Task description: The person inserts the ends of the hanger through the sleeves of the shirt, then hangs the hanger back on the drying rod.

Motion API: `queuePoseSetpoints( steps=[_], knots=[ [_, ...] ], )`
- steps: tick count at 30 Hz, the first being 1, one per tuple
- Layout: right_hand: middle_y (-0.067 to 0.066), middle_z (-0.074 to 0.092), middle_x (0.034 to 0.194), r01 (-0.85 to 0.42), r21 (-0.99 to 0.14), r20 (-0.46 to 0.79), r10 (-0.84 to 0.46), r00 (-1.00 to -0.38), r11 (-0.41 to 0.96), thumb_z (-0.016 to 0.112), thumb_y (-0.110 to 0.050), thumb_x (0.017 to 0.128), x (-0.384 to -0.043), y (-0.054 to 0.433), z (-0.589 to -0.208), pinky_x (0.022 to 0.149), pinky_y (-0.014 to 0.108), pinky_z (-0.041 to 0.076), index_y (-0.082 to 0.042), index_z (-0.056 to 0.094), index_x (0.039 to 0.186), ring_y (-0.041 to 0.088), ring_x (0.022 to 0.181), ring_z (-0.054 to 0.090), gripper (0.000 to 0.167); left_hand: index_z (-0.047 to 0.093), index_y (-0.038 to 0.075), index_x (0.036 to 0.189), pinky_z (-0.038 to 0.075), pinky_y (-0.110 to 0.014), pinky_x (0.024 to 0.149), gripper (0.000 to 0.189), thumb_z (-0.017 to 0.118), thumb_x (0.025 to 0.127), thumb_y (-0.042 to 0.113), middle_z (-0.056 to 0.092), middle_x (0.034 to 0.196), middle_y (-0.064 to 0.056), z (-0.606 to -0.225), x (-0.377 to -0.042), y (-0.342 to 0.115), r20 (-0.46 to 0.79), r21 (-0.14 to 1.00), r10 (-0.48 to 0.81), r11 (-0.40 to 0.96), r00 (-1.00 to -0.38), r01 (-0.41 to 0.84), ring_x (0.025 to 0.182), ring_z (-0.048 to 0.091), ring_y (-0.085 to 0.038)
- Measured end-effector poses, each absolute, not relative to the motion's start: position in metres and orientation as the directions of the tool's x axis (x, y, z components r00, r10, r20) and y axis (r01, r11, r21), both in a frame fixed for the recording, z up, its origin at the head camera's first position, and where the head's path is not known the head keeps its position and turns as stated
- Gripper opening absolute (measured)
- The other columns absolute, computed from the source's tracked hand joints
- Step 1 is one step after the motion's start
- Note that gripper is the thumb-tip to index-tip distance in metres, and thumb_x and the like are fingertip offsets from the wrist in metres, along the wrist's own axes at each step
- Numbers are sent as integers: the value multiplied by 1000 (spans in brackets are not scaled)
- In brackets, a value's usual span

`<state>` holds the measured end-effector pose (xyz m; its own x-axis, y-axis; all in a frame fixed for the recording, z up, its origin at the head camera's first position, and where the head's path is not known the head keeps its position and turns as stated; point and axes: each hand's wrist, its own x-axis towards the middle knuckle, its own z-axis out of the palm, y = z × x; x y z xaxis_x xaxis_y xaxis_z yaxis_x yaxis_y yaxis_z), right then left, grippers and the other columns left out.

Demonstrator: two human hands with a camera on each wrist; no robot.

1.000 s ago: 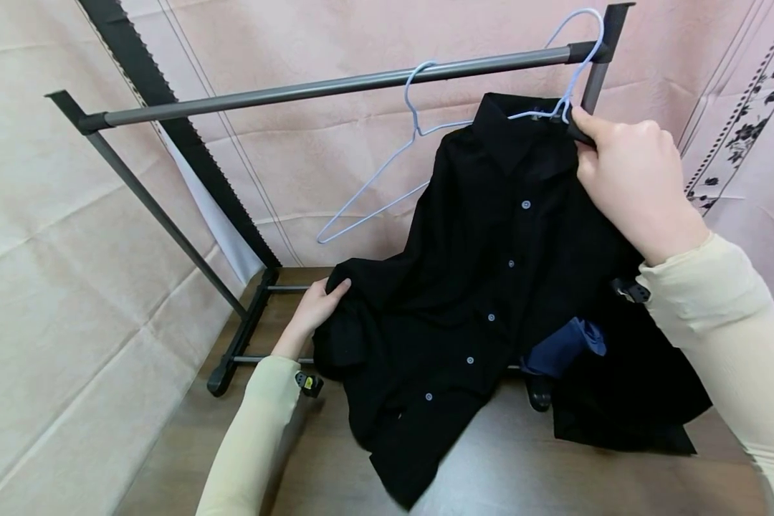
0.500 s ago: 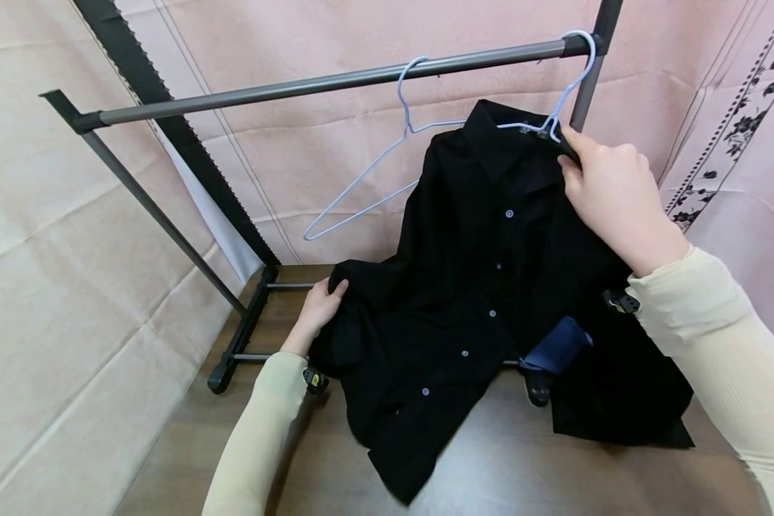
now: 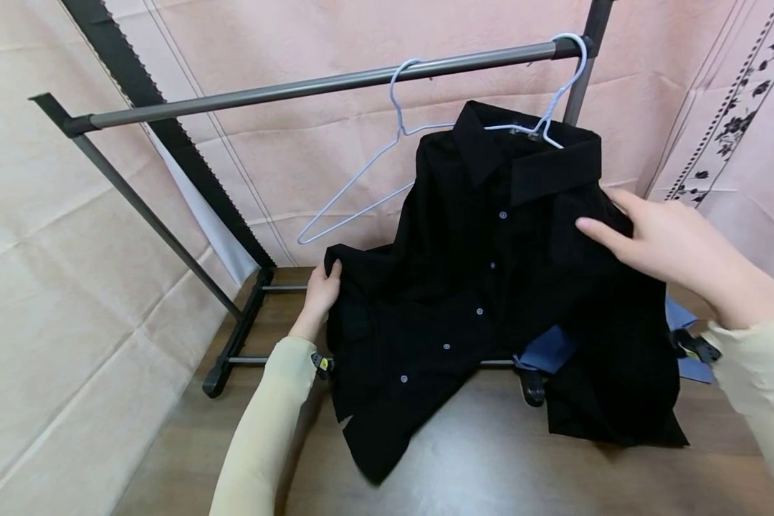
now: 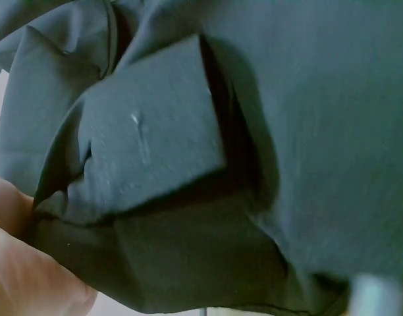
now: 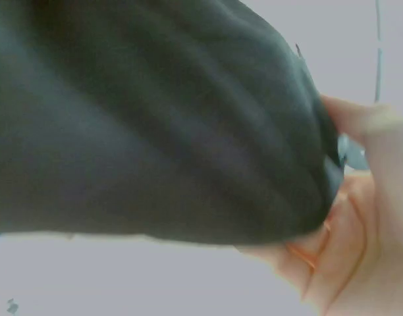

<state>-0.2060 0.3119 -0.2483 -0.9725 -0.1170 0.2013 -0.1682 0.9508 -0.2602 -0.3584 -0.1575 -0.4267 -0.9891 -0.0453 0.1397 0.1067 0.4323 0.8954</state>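
A black button-up shirt (image 3: 451,279) hangs on a light blue wire hanger (image 3: 557,89), whose hook is over the rail's right end. My left hand (image 3: 321,292) pinches the shirt's sleeve at the left and holds it out sideways. Close up in the left wrist view, fingertips (image 4: 30,263) grip the fabric beside a folded flap. At the right shoulder is my right hand (image 3: 677,240), thumb straight across the front and other fingers partly hidden behind the cloth. The right wrist view has dark fabric (image 5: 188,131) between thumb and fingers, without a tight pinch.
A second light blue hanger (image 3: 361,193) hangs bare on the grey metal rail (image 3: 297,90), left of the shirt. Blue cloth (image 3: 548,350) shows behind the shirt near the rack's lower bar. The rack's black foot (image 3: 214,380) stands on the wooden floor (image 3: 477,444); pink curtains hang behind.
My right hand has left the collar and the hanger's neck and moved down and right to the shoulder. The hook has settled onto the rail. The left hand keeps its hold on the sleeve.
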Motion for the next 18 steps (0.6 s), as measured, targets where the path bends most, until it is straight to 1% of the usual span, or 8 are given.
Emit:
queuePoseSetpoints(
  steps=[2,4,6,8,10,12,15,18],
  knots=[
    [38,58,121,-151,-284,142,-114,-983,947,46,-58,102,-200,325,-260,84,69,41,-2,38,150,54,101,58,75,54,0,112,39,-48,100,35,41,109,32,55,126,-22,-422,-363,-156,143,907,-50,408,-989,110,113,50,-34],
    [30,63,103,-144,-317,95,-120,-988,937,52,-55,101,-194,338,-273,77,63,45,-3,43,144,45,89,61,68,52,0,111,39,-47,98,37,39,110,34,54,122,-22,-417,-367,-154,148,919,-63,377,-987,114,111,50,-33],
    [19,60,86,-130,-342,33,-126,-991,931,57,-52,99,-189,351,-289,69,52,47,0,49,129,34,77,59,60,53,0,117,38,-47,100,38,38,110,34,52,126,-22,-412,-372,-151,157,932,-79,341,-985,121,115,48,-33],
    [11,56,80,-119,-374,-55,-150,-987,920,62,-48,98,-184,363,-307,66,44,46,1,54,116,27,74,55,53,54,0,125,37,-48,103,40,38,110,34,52,131,-22,-410,-376,-148,165,940,-90,315,-982,129,120,47,-33],
    [13,60,85,-130,-397,-145,-202,-969,909,64,-45,97,-180,373,-329,67,41,48,5,55,119,25,78,57,56,52,3,137,34,-47,109,43,38,110,33,49,141,-20,-410,-379,-144,163,939,-76,318,-984,131,130,44,-32],
    [23,62,107,-149,-439,-219,-266,-939,886,67,-42,96,-175,378,-352,75,41,50,9,52,128,28,94,59,62,51,3,141,32,-48,112,43,40,109,30,48,146,-20,-414,-380,-140,148,933,-40,336,-988,126,134,43,-33],
    [34,49,134,-154,-549,-302,-367,-880,822,70,-36,95,-169,379,-383,81,36,51,15,35,142,31,110,57,77,51,4,142,33,-48,112,43,45,107,27,48,147,-19,-422,-378,-137,104,906,30,410,-994,107,135,43,-34],
    [25,55,114,-94,-654,-367,-423,-828,750,71,-30,94,-164,375,-405,67,30,50,12,41,133,24,90,60,65,51,3,140,35,-49,110,43,53,104,26,50,145,-21,-432,-374,-136,73,856,78,507,-994,102,131,47,-36]
  ],
)
